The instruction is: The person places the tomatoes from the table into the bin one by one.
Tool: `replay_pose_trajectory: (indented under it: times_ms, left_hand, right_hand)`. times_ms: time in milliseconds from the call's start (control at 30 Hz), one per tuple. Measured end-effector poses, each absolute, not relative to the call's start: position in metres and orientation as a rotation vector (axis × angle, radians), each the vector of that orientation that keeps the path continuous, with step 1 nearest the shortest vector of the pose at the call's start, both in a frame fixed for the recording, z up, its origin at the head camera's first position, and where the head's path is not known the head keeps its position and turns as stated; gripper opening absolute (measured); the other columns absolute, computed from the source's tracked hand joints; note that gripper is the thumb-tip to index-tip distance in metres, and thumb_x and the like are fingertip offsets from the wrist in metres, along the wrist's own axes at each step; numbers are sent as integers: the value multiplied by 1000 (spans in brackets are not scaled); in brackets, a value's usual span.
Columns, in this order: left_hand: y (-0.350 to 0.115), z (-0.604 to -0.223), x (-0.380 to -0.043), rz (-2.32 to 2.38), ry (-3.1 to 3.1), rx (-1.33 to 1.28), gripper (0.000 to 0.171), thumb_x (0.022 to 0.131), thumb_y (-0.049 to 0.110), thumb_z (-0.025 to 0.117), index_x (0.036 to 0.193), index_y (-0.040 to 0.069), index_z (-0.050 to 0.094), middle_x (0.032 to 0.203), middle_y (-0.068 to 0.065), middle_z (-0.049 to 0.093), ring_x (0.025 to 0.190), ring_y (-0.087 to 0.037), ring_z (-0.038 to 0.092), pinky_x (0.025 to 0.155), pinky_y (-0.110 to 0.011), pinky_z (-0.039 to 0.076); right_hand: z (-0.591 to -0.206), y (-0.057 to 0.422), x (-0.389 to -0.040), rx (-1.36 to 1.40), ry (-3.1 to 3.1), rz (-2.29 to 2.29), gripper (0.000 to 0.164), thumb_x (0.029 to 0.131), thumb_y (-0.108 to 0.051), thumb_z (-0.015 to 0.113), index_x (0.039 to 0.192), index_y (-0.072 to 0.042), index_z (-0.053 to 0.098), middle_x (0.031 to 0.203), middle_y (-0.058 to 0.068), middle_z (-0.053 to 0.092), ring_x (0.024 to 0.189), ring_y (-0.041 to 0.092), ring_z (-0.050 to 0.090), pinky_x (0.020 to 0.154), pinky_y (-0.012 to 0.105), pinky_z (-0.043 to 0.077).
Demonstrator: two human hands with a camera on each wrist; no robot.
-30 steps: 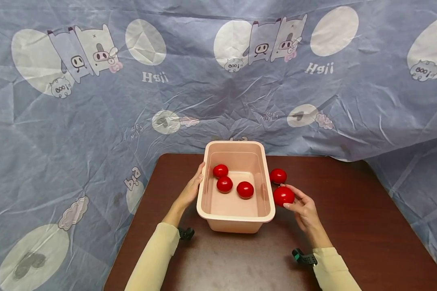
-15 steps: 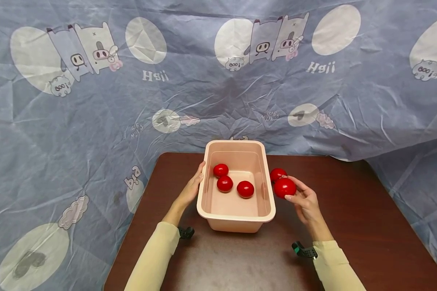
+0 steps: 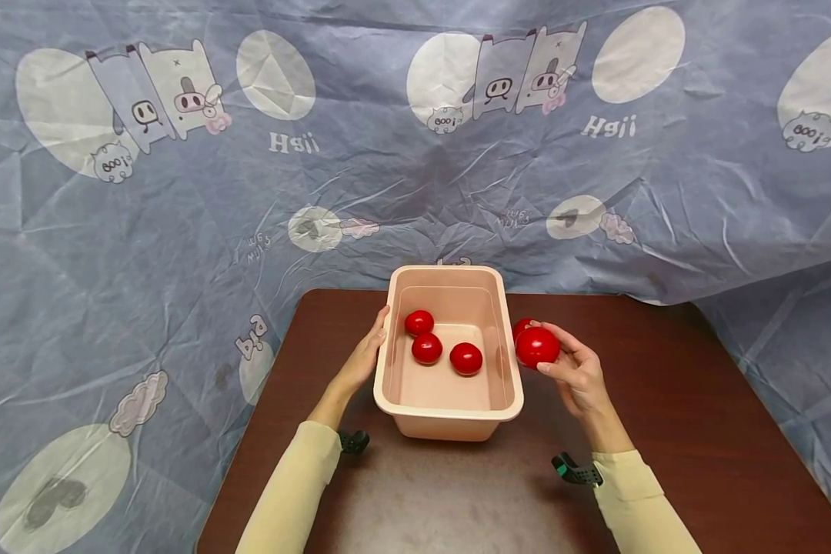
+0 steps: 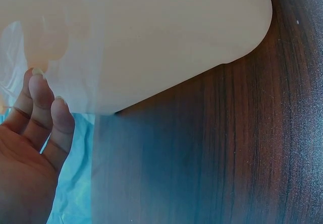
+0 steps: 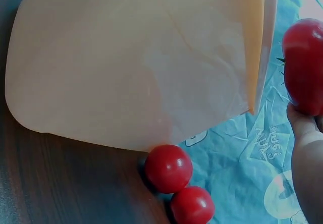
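My right hand (image 3: 582,377) pinches a red tomato (image 3: 536,348) between thumb and fingers, raised beside the right rim of a pale pink plastic bin (image 3: 450,427). In the right wrist view, small green leaf tips show on the held tomato (image 5: 304,65). Against the bin's left side rests my left hand (image 3: 362,362), its fingers fairly straight; the left wrist view has the fingertips (image 4: 61,114) at the bin wall. Inside the bin lie three tomatoes, one of them (image 3: 466,358) toward the right.
Two more tomatoes, a nearer (image 5: 168,168) and a farther one (image 5: 193,205), sit on the dark wooden table (image 3: 665,415) right of the bin; the head view mostly hides them behind the held one. A blue-grey printed cloth (image 3: 388,154) hangs behind the table.
My right hand has lifted the tomato upward along the bin's right side, and it now covers more of those behind it. My left hand and the bin stay put.
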State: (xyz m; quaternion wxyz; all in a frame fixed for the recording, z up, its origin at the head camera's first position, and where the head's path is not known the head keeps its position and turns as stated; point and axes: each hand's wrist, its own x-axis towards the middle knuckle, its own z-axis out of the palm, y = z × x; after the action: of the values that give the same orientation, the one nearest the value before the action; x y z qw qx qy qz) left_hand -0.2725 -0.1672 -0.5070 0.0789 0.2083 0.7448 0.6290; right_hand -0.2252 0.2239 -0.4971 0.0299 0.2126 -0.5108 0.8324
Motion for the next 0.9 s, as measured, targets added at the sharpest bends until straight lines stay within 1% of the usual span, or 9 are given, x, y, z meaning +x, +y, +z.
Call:
replay_pose_trajectory:
  times_ms: [300, 467, 633, 733, 833, 900]
  left_hand:
    - [-167, -507, -273, 1871, 2229, 614, 54, 107, 16, 24, 158, 10, 6, 165, -8, 5, 151, -24, 5, 122, -48, 7]
    - [-167, -508, -272, 1850, 2244, 599, 54, 107, 18, 23, 158, 12, 6, 166, -6, 5, 151, -24, 6, 122, -48, 8]
    - [-166, -508, -272, 1831, 2267, 617, 54, 107, 16, 23, 157, 8, 5, 165, -8, 3, 152, -25, 4, 122, -48, 6]
    - [-166, -507, -272, 1846, 2259, 620, 55, 106, 15, 23, 157, 7, 4, 165, -11, 2, 151, -28, 3, 122, -50, 6]
    - [-167, -517, -278, 1879, 2250, 616, 54, 107, 15, 22, 158, 11, 5, 165, -9, 3, 151, -27, 3, 121, -51, 5]
    - [-167, -526, -282, 1888, 2268, 612, 53, 107, 18, 22, 158, 16, 6, 166, -5, 5, 151, -24, 5, 122, -49, 6]
  right_hand:
    - [-490, 216, -232, 670, -1577, 2564, 67, 79, 23, 55, 142, 14, 35, 142, 18, 52, 124, 23, 57, 95, 33, 51]
    - [-487, 211, -236, 642, -1644, 2540, 67, 78, 22, 57, 141, 12, 38, 141, 16, 53, 122, 21, 59, 94, 31, 52]
    - [-483, 206, -238, 644, -1699, 2522, 67, 78, 21, 60, 141, 13, 39, 141, 17, 53, 118, 19, 61, 92, 30, 53]
    - [-481, 202, -238, 674, -1711, 2512, 67, 78, 21, 61, 140, 14, 37, 140, 17, 54, 117, 18, 61, 92, 30, 53]
    - [-479, 198, -239, 696, -1720, 2496, 68, 77, 22, 62, 140, 16, 37, 138, 14, 57, 117, 18, 61, 91, 29, 53]
    - [-478, 196, -239, 698, -1731, 2485, 69, 76, 23, 63, 139, 17, 36, 136, 10, 58, 117, 17, 61, 91, 29, 53]
